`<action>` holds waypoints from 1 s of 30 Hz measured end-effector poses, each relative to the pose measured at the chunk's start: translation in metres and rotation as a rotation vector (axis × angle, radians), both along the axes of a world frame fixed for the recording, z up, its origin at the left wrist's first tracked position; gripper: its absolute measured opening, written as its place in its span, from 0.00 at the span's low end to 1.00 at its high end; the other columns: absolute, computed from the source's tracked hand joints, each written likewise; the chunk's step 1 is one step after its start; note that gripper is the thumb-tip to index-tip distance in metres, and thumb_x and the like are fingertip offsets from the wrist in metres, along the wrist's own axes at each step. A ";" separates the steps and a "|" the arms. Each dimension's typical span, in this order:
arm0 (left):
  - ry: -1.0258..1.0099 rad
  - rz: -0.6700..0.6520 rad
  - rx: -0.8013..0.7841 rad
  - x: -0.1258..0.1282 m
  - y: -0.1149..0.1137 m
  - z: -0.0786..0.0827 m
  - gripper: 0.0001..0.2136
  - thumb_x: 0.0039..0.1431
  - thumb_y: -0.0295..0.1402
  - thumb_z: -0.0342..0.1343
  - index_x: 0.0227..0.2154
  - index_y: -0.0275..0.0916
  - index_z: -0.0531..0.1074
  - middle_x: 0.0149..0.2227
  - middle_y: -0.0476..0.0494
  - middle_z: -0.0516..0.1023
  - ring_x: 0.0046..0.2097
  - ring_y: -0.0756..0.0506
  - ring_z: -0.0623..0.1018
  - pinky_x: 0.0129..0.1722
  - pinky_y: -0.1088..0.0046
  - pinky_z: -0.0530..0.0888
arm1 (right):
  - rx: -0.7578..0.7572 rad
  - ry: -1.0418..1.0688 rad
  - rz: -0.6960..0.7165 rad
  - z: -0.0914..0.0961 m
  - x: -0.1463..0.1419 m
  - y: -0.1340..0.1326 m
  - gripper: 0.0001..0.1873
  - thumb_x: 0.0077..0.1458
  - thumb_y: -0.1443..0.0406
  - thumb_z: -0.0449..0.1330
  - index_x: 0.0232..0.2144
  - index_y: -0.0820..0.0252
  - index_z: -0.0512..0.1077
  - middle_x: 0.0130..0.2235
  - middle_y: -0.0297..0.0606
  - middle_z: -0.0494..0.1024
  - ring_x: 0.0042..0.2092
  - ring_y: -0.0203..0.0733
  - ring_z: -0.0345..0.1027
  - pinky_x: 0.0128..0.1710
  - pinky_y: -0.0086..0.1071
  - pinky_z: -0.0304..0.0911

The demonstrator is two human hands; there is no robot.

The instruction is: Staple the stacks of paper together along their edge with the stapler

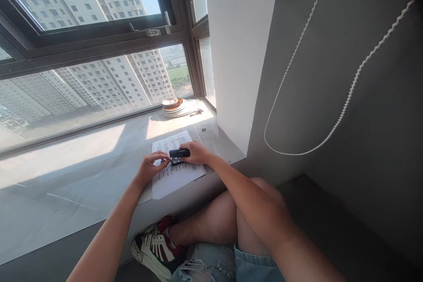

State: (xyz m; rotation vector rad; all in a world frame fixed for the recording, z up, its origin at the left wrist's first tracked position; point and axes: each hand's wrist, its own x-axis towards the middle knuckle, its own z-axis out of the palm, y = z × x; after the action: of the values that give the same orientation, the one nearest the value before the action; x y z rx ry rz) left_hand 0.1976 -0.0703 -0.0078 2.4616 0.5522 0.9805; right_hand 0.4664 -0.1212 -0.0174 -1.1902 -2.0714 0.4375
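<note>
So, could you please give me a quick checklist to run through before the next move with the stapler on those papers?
1. Right hand grips the black stapler: ok.
2. Left hand at the stapler's front end, fingertips touching it: ok.
3. Stapler sits over the printed papers: ok.
4. Papers lie flat on the windowsill, near edge slightly overhanging: ok.
5. Staples loaded: cannot tell.
6. Stack of plates well clear, by the window: ok.

Black stapler [179,153], white printed paper [175,172]
</note>
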 end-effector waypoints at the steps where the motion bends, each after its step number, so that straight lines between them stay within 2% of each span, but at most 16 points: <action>1: 0.008 -0.003 0.001 0.000 0.000 0.000 0.03 0.66 0.33 0.66 0.38 0.43 0.84 0.39 0.43 0.85 0.39 0.44 0.84 0.41 0.68 0.80 | -0.006 -0.004 0.001 0.001 0.000 0.000 0.13 0.56 0.61 0.73 0.42 0.57 0.79 0.38 0.36 0.83 0.40 0.42 0.73 0.38 0.30 0.56; 8: 0.010 0.027 0.020 0.000 -0.004 0.004 0.03 0.66 0.34 0.66 0.38 0.43 0.84 0.39 0.43 0.86 0.41 0.43 0.86 0.44 0.66 0.81 | -0.010 0.008 0.023 0.002 0.001 -0.001 0.12 0.57 0.61 0.72 0.43 0.57 0.79 0.38 0.36 0.83 0.40 0.42 0.73 0.38 0.30 0.57; 21: 0.011 0.035 -0.032 0.005 -0.009 0.008 0.07 0.65 0.39 0.67 0.34 0.41 0.84 0.38 0.41 0.86 0.38 0.43 0.84 0.42 0.66 0.80 | -0.016 -0.006 0.021 0.004 0.002 -0.005 0.11 0.57 0.60 0.71 0.40 0.58 0.79 0.35 0.34 0.81 0.37 0.40 0.70 0.38 0.30 0.56; 25: 0.029 0.047 -0.098 0.006 -0.009 0.007 0.10 0.63 0.43 0.67 0.34 0.41 0.85 0.39 0.39 0.86 0.39 0.42 0.83 0.44 0.63 0.81 | -0.024 0.022 0.012 0.004 0.003 -0.006 0.10 0.56 0.62 0.71 0.40 0.59 0.80 0.37 0.35 0.82 0.39 0.41 0.71 0.40 0.31 0.58; 30: -0.033 -0.029 -0.313 0.000 -0.013 0.012 0.13 0.65 0.45 0.67 0.41 0.41 0.87 0.44 0.36 0.88 0.47 0.39 0.85 0.50 0.58 0.81 | -0.036 0.122 0.009 0.019 0.018 -0.011 0.13 0.51 0.63 0.73 0.39 0.62 0.82 0.35 0.35 0.82 0.38 0.40 0.72 0.41 0.32 0.60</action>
State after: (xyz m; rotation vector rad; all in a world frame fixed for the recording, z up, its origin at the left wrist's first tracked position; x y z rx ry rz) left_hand 0.1972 -0.0829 0.0045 2.1666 0.6068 0.8503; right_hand 0.4843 -0.1322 0.0018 -1.1461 -1.9727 0.5407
